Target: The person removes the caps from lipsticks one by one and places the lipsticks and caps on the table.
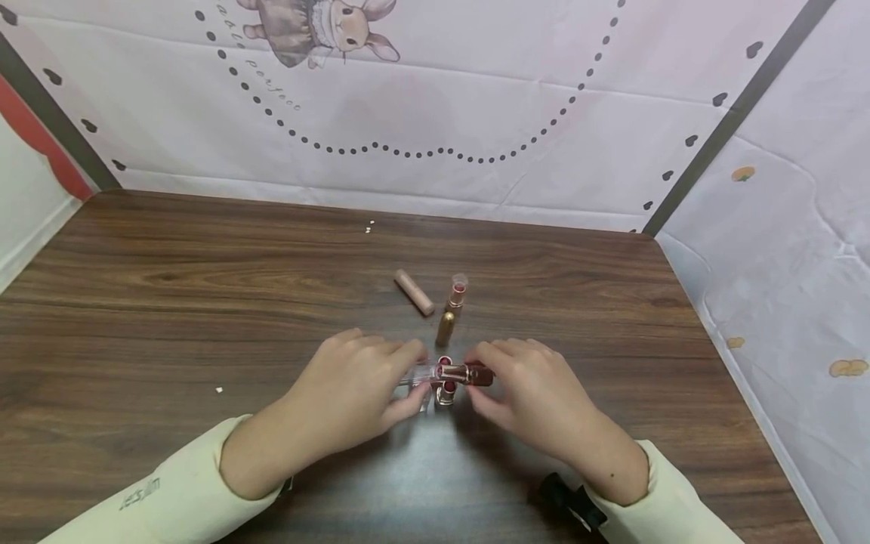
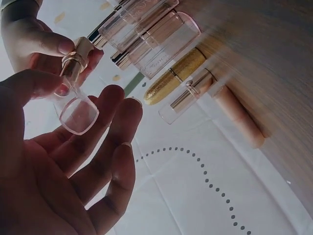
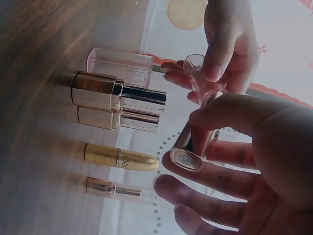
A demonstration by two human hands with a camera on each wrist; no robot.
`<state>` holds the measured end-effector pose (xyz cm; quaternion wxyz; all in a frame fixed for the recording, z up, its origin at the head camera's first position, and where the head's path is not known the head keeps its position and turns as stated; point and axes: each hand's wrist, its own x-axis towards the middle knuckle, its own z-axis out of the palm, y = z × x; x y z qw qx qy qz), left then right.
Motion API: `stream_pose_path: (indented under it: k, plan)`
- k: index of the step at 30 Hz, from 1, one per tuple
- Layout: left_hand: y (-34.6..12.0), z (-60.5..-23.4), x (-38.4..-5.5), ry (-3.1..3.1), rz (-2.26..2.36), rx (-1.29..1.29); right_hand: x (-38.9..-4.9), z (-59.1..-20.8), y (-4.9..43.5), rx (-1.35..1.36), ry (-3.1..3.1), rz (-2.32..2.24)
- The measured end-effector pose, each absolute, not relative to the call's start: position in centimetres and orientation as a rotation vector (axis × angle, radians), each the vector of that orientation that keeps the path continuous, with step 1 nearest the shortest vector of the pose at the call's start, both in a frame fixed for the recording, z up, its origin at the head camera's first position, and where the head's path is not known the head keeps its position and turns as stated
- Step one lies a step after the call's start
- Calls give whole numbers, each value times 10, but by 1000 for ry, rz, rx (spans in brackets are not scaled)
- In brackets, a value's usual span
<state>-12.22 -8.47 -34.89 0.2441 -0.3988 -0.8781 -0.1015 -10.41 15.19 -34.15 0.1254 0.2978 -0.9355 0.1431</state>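
In the head view, a lipstick (image 1: 462, 373) with a dark, shiny base lies level between both hands. My right hand (image 1: 537, 393) pinches its base between thumb and fingers. On the other side, my left hand (image 1: 356, 378) pinches a clear cap (image 2: 79, 116) that meets the lipstick's bullet end. Directly below stand two uncapped lipsticks, a front one (image 1: 445, 393) and one behind it, partly covered by the held one. Seen from the right wrist, a second clear cap (image 3: 120, 66) stands beside these two gold-and-dark tubes (image 3: 98, 90).
Farther back stand a gold tube (image 1: 445, 330) and a small lipstick under a clear cover (image 1: 458, 291). A pink tube (image 1: 413, 292) lies left of them. White specks (image 1: 369, 227) dot the wooden table (image 1: 170, 302). A printed cloth (image 1: 442, 98) hangs behind it.
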Motion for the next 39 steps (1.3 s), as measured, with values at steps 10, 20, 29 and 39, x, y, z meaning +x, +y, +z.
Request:
stream_pose_path:
  k: [10,20,29,39]
  plan:
    - [-89,-344,-122,-2419,-290,-1089,-104,-340,155,917,-2804,526]
    - [-94,-346,-114,-2484,-386,-1157,-108,-343,152,1008,-2951,643]
    - [-89,-345,-112,-2538,-436,-1258,-106,-343,152,1072,-3005,600]
    - [-89,-343,-109,-2533,-432,-1270,-102,-342,150,1137,-2992,571]
